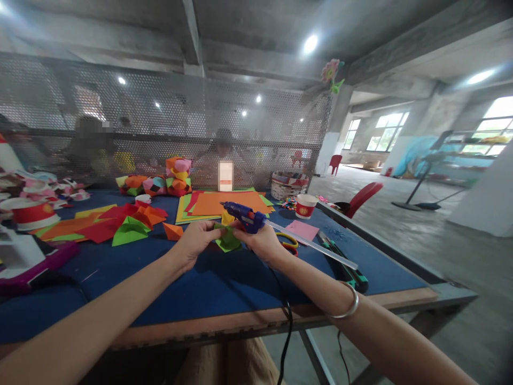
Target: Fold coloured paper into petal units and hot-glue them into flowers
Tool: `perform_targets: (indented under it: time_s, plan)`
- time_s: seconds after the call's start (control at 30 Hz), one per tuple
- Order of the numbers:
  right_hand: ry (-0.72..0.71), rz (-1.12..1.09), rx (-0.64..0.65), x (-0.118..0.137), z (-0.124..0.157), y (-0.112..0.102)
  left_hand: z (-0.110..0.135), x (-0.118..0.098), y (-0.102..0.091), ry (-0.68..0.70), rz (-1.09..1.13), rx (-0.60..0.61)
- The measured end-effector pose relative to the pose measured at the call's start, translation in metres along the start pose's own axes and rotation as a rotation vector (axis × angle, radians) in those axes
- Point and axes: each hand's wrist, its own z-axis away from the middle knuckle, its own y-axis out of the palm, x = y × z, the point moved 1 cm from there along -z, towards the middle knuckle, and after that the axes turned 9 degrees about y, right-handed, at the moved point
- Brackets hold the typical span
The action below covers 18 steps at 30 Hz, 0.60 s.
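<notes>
From my feed, I see the green folded paper [229,241] between both hands, above the tabletop: the left hand [194,243] pinches its left side, and fingers of the right hand [262,243] press at its right. That same hand holds the blue glue gun [245,216]. The blue tabletop [168,302] faces a perforated screen [256,120]; concrete floor [401,224] stretches rightward. I make out a woven basket [289,186] near a red-and-white cup [306,208]; I cannot tell the contents of either.
</notes>
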Motion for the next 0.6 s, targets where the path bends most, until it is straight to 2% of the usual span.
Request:
perform_targets:
  time_s: [0.13, 0.43, 0.6]
  plan:
    - [0.023, 0.042, 0.014, -0.0002, 0.0005, -0.0018, 0.0001, 0.0028, -0.0005, -0.018, 0.013, 0.012]
    - [-0.033, 0.116, 0.015, 0.0063, 0.0033, -0.0019, 0.0012, -0.0023, -0.0013, -0.071, -0.002, -0.013]
    - [0.033, 0.116, 0.012, 0.0090, 0.0039, -0.0008, 0.0020, -0.0049, -0.0019, -0.121, 0.007, -0.028]
